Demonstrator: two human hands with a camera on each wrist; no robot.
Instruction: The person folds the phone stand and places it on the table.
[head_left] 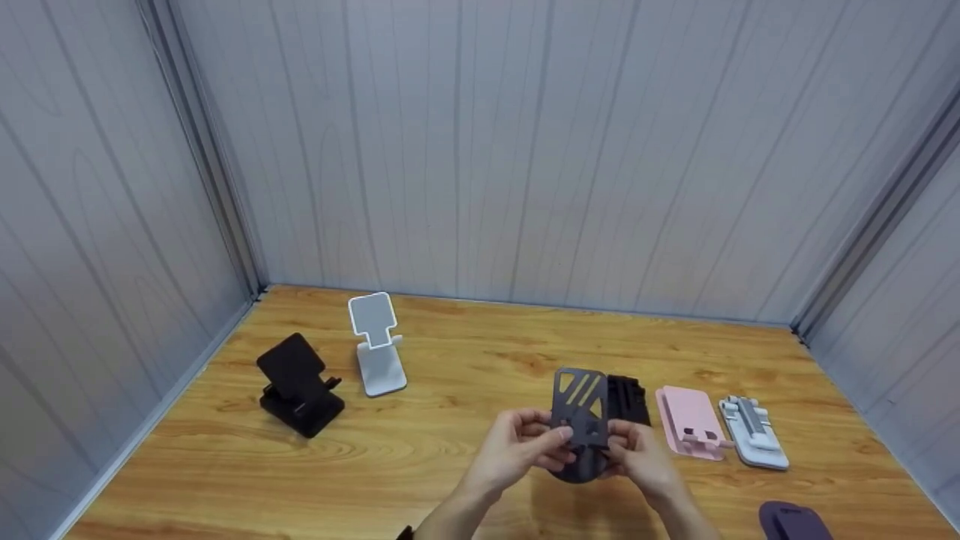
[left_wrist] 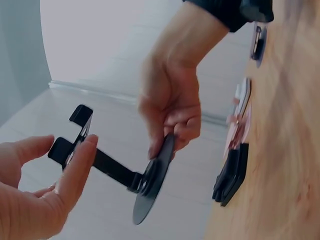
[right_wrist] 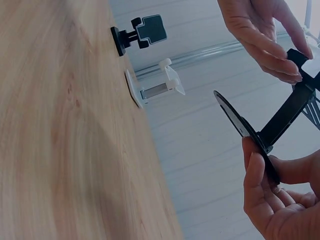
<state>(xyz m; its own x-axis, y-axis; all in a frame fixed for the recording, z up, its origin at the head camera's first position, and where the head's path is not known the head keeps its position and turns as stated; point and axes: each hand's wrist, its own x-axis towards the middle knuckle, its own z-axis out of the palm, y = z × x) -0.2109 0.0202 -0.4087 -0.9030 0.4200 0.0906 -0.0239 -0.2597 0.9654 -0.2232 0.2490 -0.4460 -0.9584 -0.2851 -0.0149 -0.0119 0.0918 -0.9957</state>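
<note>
Both hands hold a black phone stand [head_left: 587,414] up off the wooden table. Its slotted back plate faces the head camera, and a straight arm [left_wrist: 116,167] joins that plate to a round base [left_wrist: 156,182]. My left hand [head_left: 517,448] grips the plate's lower end beside the two small hooks, thumb on the front. My right hand [head_left: 643,456] pinches the rim of the round base between thumb and fingers, as the right wrist view shows. The base stands tilted, clear of the table.
On the left of the table [head_left: 450,465] are an unfolded black phone stand [head_left: 296,375] and a white one [head_left: 381,369]. To the right lie a folded black stand [head_left: 630,401], a pink stand [head_left: 691,416], a white-grey stand [head_left: 754,435] and a dark purple one [head_left: 796,523]. Panel walls enclose the table.
</note>
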